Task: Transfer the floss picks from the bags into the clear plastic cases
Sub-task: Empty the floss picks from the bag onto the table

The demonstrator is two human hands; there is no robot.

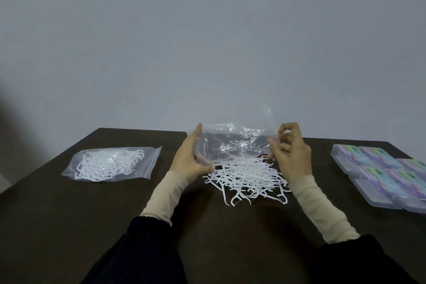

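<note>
Empty clear bag (pixel 232 143) pinched up between left hand (pixel 191 159) and right hand (pixel 291 154); loose floss picks (pixel 246 177) heaped beneath; full bag (pixel 110 163) left, clear plastic cases (pixel 380 168) right, on table (pixel 69 226).

I see a plain, pale grey-blue painted wall (pixel 207 41) behind a dark brown rectangular wooden bench (pixel 57 214); lighting is dim, even.

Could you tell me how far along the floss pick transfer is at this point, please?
Done: one bag's picks lie in a loose pile on the table. In hand: the left hand and right hand hold the emptied bag above that pile. Left: the second bag lies full at the left, and the clear cases at the right look shut; no picks are visibly in them.
</note>
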